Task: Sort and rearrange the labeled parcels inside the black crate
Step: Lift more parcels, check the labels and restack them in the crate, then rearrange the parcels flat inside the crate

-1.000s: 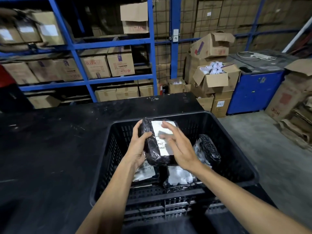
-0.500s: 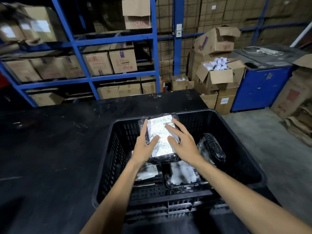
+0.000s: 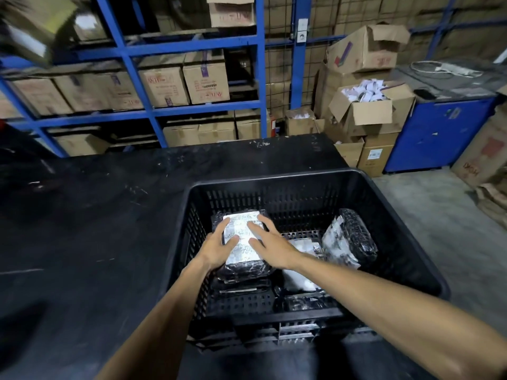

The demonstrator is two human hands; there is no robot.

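Note:
A black slatted crate (image 3: pixel 274 179) stands on the dark table. Inside, at its left, a black-wrapped parcel with a white label (image 3: pixel 242 242) lies flat on top of another parcel (image 3: pixel 244 285). My left hand (image 3: pixel 219 249) grips its left edge, thumb on the label. My right hand (image 3: pixel 270 242) rests on its right side with fingers spread over the label. A second labelled parcel (image 3: pixel 301 275) lies flat in the crate's middle, partly under my right forearm. A third parcel (image 3: pixel 348 239) leans on edge against the right wall.
The black table (image 3: pixel 96 229) stretches left and behind the crate. Blue shelving (image 3: pixel 148 111) with cardboard boxes stands beyond it. Stacked open cartons (image 3: pixel 365 111) and a blue cabinet (image 3: pixel 439 135) stand at the right, with concrete floor (image 3: pixel 439 231) beside the crate.
The parcel went from held tilted above the crate to lying flat, label up, low in the crate's left side. Both hands came down with it.

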